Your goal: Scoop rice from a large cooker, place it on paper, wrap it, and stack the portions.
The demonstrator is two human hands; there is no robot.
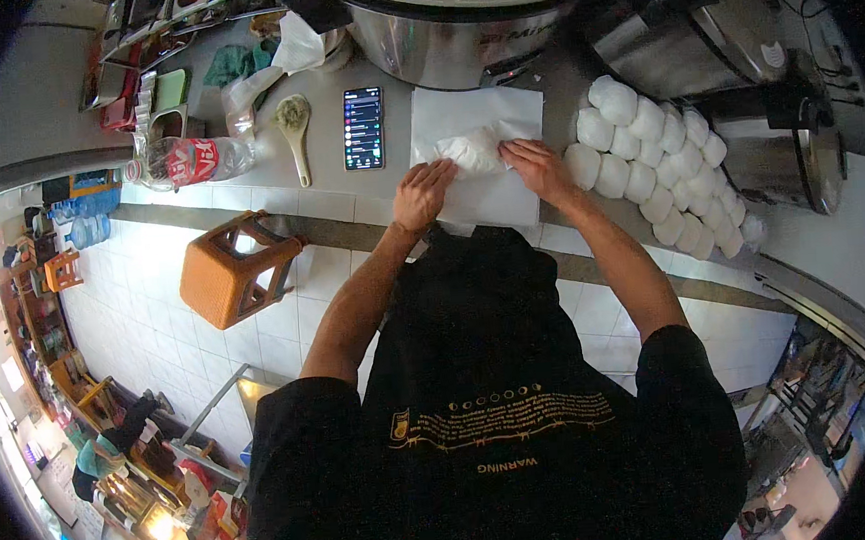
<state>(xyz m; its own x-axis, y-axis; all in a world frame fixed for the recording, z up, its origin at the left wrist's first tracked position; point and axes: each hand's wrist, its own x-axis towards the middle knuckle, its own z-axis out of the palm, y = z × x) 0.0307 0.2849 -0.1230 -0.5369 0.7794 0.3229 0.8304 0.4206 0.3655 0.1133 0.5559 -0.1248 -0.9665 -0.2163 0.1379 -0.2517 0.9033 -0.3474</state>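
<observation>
A white wrapped bundle (469,152) lies on a stack of white paper sheets (478,109) at the counter's front edge. My left hand (425,194) pinches the bundle's left end, its fingers laid together over the wrapping. At the opposite end, my right hand (536,166) has its fingertips on the wrapping's edge. What is inside the bundle is hidden. To the right, several similar white wrapped parcels (648,119) sit stacked in rows. Left of the paper, a phone (363,129) lies with its screen lit.
Behind the paper stands a large steel electric cooker (454,39) with a paddle in it. A rice paddle (294,137) and a plastic bottle (199,162) lie on the left. More steel pots (777,148) stand right. An orange stool (240,268) is on the floor; a person (99,455) is farther off.
</observation>
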